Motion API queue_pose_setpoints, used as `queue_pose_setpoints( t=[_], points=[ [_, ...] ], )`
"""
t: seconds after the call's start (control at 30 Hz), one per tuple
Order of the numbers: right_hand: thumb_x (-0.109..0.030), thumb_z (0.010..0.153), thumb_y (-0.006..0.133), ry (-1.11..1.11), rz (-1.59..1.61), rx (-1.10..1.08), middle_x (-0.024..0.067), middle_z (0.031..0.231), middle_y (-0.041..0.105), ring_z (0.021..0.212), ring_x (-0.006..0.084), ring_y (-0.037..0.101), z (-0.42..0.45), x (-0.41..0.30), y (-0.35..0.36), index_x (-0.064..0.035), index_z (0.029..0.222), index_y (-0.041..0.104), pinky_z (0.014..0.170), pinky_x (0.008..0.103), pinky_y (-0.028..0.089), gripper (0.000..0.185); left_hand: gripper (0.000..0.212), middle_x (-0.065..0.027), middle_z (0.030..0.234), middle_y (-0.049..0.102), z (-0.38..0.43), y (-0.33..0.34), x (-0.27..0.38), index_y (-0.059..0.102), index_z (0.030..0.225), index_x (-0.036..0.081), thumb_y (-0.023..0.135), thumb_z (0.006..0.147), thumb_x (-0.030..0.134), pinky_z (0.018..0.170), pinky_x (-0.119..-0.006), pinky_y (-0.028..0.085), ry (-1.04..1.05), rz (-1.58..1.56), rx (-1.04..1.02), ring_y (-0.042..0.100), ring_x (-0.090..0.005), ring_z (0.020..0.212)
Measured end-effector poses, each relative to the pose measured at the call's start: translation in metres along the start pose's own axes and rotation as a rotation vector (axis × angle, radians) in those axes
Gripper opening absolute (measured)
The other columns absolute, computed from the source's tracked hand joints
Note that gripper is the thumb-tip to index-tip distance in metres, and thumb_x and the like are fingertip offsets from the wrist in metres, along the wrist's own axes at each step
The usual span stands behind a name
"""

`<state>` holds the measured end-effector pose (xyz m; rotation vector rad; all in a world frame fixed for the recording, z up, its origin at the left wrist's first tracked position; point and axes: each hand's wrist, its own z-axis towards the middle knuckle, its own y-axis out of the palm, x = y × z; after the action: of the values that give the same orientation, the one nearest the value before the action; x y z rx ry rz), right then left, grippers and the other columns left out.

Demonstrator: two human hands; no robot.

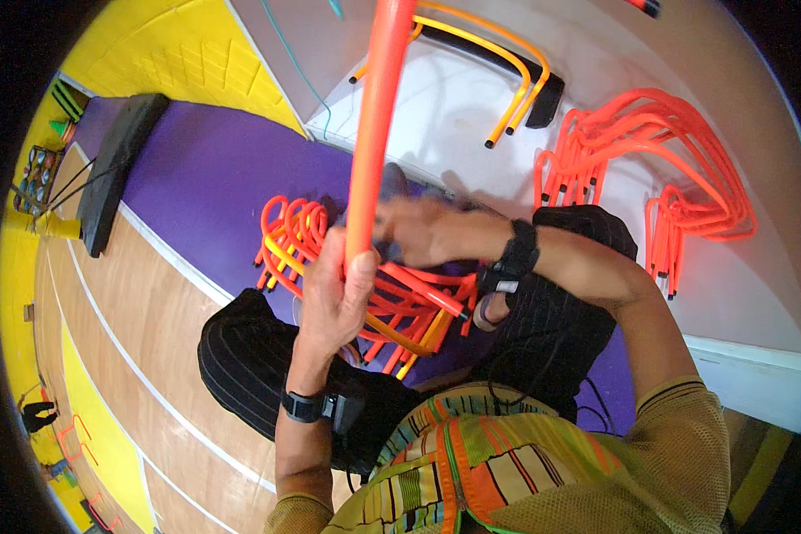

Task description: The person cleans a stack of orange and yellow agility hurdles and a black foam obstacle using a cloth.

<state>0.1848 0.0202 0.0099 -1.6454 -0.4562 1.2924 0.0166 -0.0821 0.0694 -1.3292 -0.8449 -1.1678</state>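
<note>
My left hand (337,294) is closed around an orange-red plastic tube (377,127), which looks like part of a training hurdle. The tube rises steeply and leaves the view at the top. Beside it, just right of my left hand, my right hand (424,230) is blurred by motion. A dark blue-grey cloth (392,181) appears bunched in its fingers; the blur hides its shape and whether it touches the tube. Below both hands, between my knees, lies a pile of red and yellow-orange hurdles (400,300) with black end caps.
Red hurdles (667,143) stand stacked on the white surface at right. Two yellow-orange hurdles (507,53) rest by a black block (546,100). A black padded bench (117,167) stands at left on the purple floor (200,167). Another red tube end (641,5) enters at top right.
</note>
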Motion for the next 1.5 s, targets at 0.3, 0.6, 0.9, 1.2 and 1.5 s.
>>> queue_pose_setpoints(
  t=[0.3, 0.6, 0.9, 1.2, 1.5],
  points=[
    [-0.013, 0.073, 0.062, 0.029, 0.083, -0.595, 0.0203, 0.096, 0.059, 0.084, 0.0357, 0.06, -0.029, -0.031, 0.033, -0.0022, 0.105, 0.052, 0.075, 0.0466, 0.048, 0.035, 0.026, -0.0084, 0.061, 0.049, -0.008, -0.002, -0.001, 0.051, 0.094, 0.002, 0.05, 0.092, 0.028, 0.053, -0.034, 0.043, 0.178, 0.255, -0.007, 0.053, -0.0217, 0.054],
    [-0.01, 0.071, 0.067, 0.346, 1.161, 0.209, 0.0044, 0.097, 0.064, 0.09, 0.0142, 0.058, -0.029, -0.013, -0.068, -0.0001, 0.1, 0.062, 0.084, 0.0257, 0.044, 0.031, 0.023, -0.0194, 0.066, 0.052, -0.007, 0.004, -0.011, 0.045, 0.088, 0.003, 0.057, 0.088, 0.022, 0.048, -0.046, 0.044, 0.112, 0.723, 0.008, 0.056, -0.0407, 0.059],
    [-0.012, 0.075, 0.058, 0.191, 1.744, 0.65, 0.0136, 0.101, 0.065, 0.091, 0.0264, 0.063, -0.046, 0.019, -0.104, 0.0014, 0.112, 0.056, 0.086, 0.04, 0.05, 0.039, 0.022, -0.019, 0.072, 0.055, -0.002, -0.003, -0.014, 0.045, 0.087, 0.003, 0.058, 0.087, 0.021, 0.047, -0.044, 0.044, 0.095, 0.797, 0.002, 0.056, -0.0389, 0.059],
    [-0.013, 0.083, 0.058, 0.271, 1.45, 1.331, 0.0127, 0.095, 0.065, 0.08, 0.0236, 0.064, -0.082, 0.07, -0.185, 0.0015, 0.1, 0.061, 0.079, 0.0362, 0.052, 0.023, 0.023, -0.0118, 0.068, 0.054, -0.013, -0.003, -0.014, 0.05, 0.089, 0.005, 0.062, 0.084, 0.024, 0.045, -0.039, 0.044, 0.289, 0.834, -0.136, 0.057, -0.0313, 0.056],
    [-0.026, 0.077, 0.066, 0.631, -0.195, 0.828, 0.0209, 0.08, 0.062, 0.071, 0.0343, 0.061, -0.058, 0.068, -0.173, 0.0001, 0.092, 0.061, 0.065, 0.0428, 0.048, 0.031, 0.024, -0.0123, 0.065, 0.055, -0.024, -0.001, -0.018, 0.051, 0.094, 0.003, 0.064, 0.083, 0.02, 0.043, -0.038, 0.044, 0.283, 0.763, -0.044, 0.057, -0.0305, 0.051]
  ],
)
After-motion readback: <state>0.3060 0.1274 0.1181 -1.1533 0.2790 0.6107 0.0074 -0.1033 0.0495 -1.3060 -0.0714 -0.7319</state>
